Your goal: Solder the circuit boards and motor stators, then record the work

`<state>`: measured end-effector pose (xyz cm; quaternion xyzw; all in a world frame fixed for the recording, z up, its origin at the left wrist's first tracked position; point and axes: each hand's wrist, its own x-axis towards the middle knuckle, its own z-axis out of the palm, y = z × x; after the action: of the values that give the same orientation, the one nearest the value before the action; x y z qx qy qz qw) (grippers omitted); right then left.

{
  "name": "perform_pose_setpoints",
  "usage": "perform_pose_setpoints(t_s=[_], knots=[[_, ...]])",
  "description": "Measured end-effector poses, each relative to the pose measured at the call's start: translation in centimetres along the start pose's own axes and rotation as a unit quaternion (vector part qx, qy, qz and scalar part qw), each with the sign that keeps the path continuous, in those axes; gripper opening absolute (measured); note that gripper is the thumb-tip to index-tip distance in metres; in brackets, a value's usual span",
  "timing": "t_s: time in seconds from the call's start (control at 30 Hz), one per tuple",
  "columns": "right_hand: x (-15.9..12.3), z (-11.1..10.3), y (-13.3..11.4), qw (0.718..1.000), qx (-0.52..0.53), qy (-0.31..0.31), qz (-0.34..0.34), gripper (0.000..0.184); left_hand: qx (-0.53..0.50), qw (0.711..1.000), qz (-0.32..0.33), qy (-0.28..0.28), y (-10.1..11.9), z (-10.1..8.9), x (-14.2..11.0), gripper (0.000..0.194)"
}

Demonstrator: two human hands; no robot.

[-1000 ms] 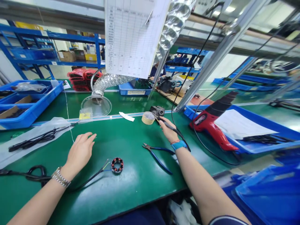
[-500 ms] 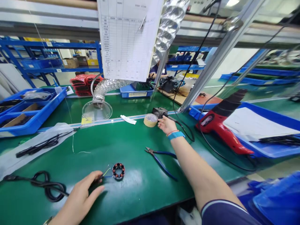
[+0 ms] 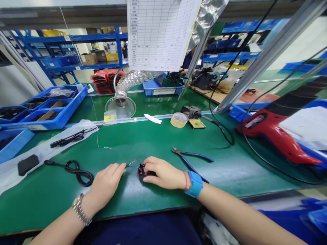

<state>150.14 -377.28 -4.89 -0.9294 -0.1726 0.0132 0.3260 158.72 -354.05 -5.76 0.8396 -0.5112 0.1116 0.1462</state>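
Observation:
A small black stator with copper-red coils [image 3: 142, 169] lies on the green bench mat [image 3: 143, 143] in front of me. My right hand [image 3: 163, 173] covers it from the right, fingers curled around it. My left hand [image 3: 106, 185] rests just left of it, fingertips on the thin coloured wires [image 3: 130, 164] that run from the stator. A black cable [image 3: 74, 170] lies coiled to the left of that hand. Blue-handled pliers [image 3: 190, 159] lie just beyond my right wrist.
A soldering iron sits in its stand [image 3: 192, 113] beside a tape roll [image 3: 179, 119]. A red heat gun [image 3: 276, 131] lies at the right on a blue tray. Blue bins [image 3: 48, 109], a fume funnel [image 3: 120, 106] and a bag of cables [image 3: 68, 137] stand behind.
My right hand left the soldering iron in its stand and came back onto the stator. My left hand moved in to the stator's wires. The view shifted right and lower.

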Motion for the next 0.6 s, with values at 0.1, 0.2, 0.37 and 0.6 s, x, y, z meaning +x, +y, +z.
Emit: perform_pose_setpoints(t_s=[0.1, 0.2, 0.37, 0.6], knots=[[0.0, -0.7, -0.8, 0.962, 0.259, -0.018, 0.087, 0.037, -0.072, 0.992, -0.055, -0.089, 0.0, -1.7, 0.9, 0.030], [0.0, -0.6, -1.7, 0.845, 0.484, 0.019, 0.226, 0.043, -0.231, 0.941, -0.107, -0.223, -0.4, -4.2, 1.8, 0.030], [0.2, -0.4, -2.8, 0.735, 0.599, 0.030, 0.315, 0.036, -0.433, 0.802, -0.196, -0.362, -1.4, -6.9, 2.3, 0.033], [0.2, -0.7, -3.6, 0.742, 0.596, 0.037, 0.304, 0.037, -0.456, 0.777, -0.218, -0.375, -1.4, -6.9, 1.9, 0.038]])
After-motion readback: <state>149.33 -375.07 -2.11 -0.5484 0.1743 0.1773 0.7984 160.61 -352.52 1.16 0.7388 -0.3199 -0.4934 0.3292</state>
